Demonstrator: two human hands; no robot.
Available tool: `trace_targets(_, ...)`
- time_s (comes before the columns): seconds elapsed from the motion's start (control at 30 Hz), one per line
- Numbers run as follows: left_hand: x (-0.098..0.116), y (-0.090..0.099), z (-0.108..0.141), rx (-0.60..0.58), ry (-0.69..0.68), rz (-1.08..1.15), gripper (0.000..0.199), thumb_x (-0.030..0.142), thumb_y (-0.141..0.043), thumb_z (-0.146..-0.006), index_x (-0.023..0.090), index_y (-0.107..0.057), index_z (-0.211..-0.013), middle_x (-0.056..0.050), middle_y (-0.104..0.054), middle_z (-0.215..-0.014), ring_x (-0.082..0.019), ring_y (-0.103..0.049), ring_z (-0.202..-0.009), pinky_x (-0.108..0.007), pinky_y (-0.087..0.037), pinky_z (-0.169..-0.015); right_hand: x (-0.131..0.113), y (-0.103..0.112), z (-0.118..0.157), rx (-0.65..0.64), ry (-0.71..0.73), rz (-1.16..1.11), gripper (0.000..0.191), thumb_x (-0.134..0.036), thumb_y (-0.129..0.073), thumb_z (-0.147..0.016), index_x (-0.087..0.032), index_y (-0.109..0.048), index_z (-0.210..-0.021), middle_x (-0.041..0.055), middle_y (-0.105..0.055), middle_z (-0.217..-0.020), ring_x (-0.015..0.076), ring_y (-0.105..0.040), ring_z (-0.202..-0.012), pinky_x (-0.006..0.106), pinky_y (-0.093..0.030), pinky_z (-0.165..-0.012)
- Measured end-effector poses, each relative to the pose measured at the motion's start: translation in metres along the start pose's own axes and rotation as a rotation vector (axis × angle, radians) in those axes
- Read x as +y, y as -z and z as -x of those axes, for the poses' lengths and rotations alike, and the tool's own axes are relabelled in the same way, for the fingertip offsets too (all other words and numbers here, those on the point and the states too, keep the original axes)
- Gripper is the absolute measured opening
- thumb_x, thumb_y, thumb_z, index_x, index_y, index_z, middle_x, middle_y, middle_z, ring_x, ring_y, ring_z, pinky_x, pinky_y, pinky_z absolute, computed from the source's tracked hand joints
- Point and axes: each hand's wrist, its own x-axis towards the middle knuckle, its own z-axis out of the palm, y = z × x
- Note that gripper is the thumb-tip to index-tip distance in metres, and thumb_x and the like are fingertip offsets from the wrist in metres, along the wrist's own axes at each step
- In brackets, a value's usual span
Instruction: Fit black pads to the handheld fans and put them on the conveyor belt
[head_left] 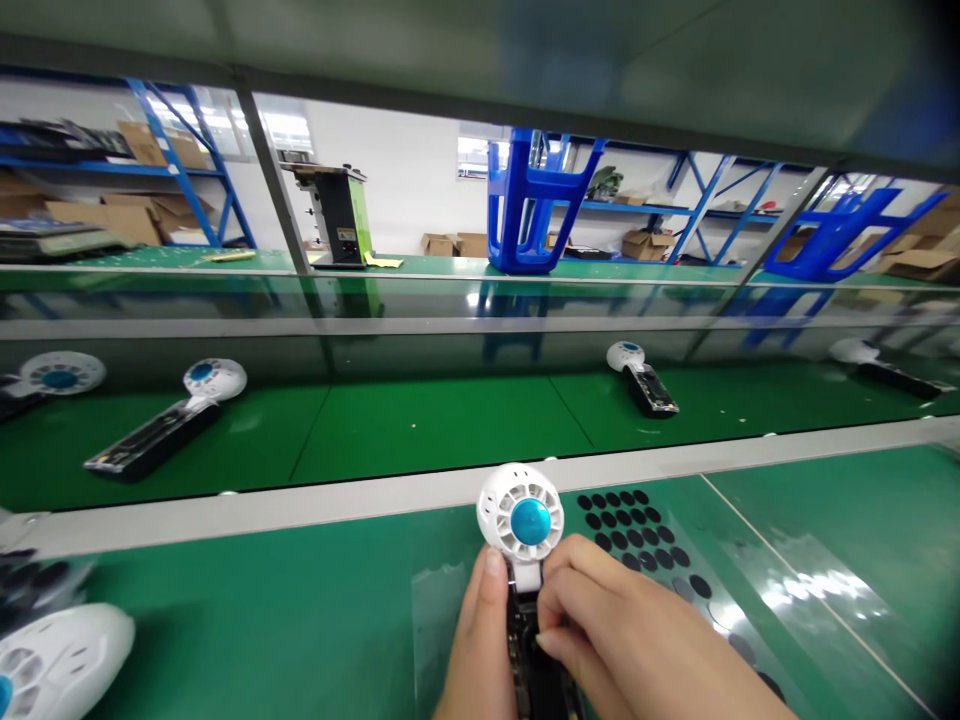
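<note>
Fan [529, 521] I watched remotely, left hand [480, 640] gripped its handle [534, 685], right fingers [581, 592] bunched there, pinch unclear to me, black stickers [635, 537] lay beyond.

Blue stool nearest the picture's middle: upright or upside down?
Upside down: the blue stool rests seat-down on the back bench, its legs spreading upward.

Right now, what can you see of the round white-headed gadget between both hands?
This gadget has a round, slotted, plastic-looking white head with a blue disc, a white neck and a dark body with exposed parts. Over the green table, it points away; the left hand holds it, the right hand touches it.
</note>
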Motion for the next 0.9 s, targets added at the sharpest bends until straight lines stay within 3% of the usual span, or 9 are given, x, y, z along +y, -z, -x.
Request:
trace_targets(0.6, -0.0029, 0.002, -0.0029, 0.023, 0.013, -0.057, 0.055, 0.061, -0.045, -0.072, 0.018, -0.061, -0.102, -0.006, -0.063, -0.107, -0.028, -0.047, -0.109, -0.035, -0.032, -0.096, -0.0022, 0.0021, -0.0041, -0.055, 0.032, 0.082, 0.019, -0.002, -0.051, -0.071, -0.02, -0.055, -0.069, -0.0015, -0.058, -0.079, 0.0138, -0.059, -0.063, 0.023, -0.046, -0.053)
trace_targets(0.9, -0.0018, 0.0011, -0.0016, 0.044, -0.001, -0.065, 0.055, 0.061, -0.047, -0.071, 0.018, -0.061, -0.103, -0.006, -0.063, -0.106, -0.028, -0.048, -0.108, -0.034, -0.033, -0.094, 0.0013, -0.0036, -0.0046, 0.023, 0.05, 0.087, 0.019, -0.002, -0.049, -0.07, -0.02, -0.054, -0.066, -0.0017, -0.057, -0.075, 0.014, -0.058, -0.062, 0.024, -0.045, -0.052)
